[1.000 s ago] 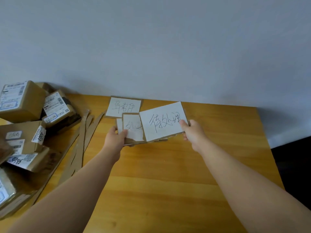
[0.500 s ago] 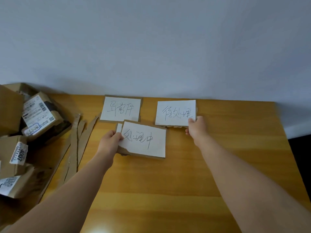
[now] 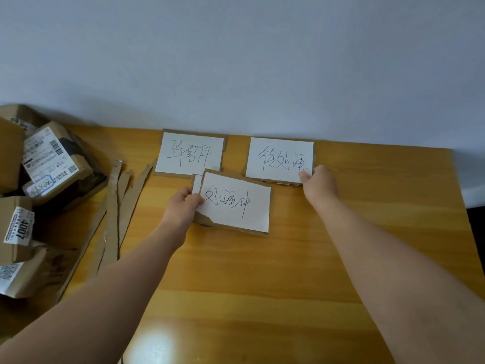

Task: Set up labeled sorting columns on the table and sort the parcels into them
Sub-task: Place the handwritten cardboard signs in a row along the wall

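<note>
Against the table's [image 3: 262,285] far edge, the right label card [image 3: 279,160] is pinched at its near corner by the right hand [image 3: 319,186]. It is best squared with the left card [image 3: 190,153], a gap kept, before release. A middle card [image 3: 236,202] and another beneath are gripped by the left hand [image 3: 181,208]. Four cards, at least five parcels [image 3: 52,158] and at least three cardboard strips [image 3: 115,206] are counted.

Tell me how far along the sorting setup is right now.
Done: one white handwritten cardboard label card lies by the wall. In hand: the right hand pinches a second label card beside it; the left hand grips a stack of further cards. Left: those cards, the brown cardboard strips lying loose, and the brown cardboard parcels piled at the left end of the wooden table.
</note>
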The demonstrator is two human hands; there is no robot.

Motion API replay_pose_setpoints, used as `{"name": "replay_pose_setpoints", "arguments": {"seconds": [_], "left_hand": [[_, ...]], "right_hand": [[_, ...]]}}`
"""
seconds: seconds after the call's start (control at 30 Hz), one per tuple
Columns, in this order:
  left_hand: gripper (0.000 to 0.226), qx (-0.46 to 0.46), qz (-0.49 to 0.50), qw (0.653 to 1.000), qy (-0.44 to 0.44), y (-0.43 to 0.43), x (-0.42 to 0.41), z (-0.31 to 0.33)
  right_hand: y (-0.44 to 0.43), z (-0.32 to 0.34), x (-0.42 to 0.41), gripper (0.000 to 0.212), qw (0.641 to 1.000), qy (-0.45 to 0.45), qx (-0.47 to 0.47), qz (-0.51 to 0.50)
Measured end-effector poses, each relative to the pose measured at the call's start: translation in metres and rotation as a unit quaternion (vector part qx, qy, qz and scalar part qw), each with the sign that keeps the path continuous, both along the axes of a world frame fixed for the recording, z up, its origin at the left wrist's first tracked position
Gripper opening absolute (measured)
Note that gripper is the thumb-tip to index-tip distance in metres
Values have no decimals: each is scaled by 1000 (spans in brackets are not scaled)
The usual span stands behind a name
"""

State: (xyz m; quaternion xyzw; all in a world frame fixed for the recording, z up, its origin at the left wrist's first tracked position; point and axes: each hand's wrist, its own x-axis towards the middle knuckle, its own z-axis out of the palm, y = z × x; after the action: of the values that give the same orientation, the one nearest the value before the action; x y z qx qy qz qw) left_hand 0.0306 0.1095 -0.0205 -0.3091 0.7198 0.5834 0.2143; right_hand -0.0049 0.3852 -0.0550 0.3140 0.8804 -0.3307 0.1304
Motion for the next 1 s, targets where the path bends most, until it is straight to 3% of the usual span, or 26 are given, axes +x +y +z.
{"name": "replay_pose_setpoints", "arguments": {"seconds": [0.43, 0.67, 0.8, 1.0], "left_hand": [[16, 13, 8, 1000, 14, 5, -3, -9], [17, 23, -9, 1000, 7, 1, -3, 1], [26, 43, -23, 999, 20, -1, 0, 12], [30, 63, -13, 996, 62, 8, 12, 38]], "right_hand": [[-6, 9, -14, 35, 995, -38, 74, 60], [-7, 26, -13, 51, 987, -9, 132, 86], [-11, 39, 3, 45, 989, 51, 89, 103], [-22, 71, 44, 37, 981, 157, -70, 93]]}}
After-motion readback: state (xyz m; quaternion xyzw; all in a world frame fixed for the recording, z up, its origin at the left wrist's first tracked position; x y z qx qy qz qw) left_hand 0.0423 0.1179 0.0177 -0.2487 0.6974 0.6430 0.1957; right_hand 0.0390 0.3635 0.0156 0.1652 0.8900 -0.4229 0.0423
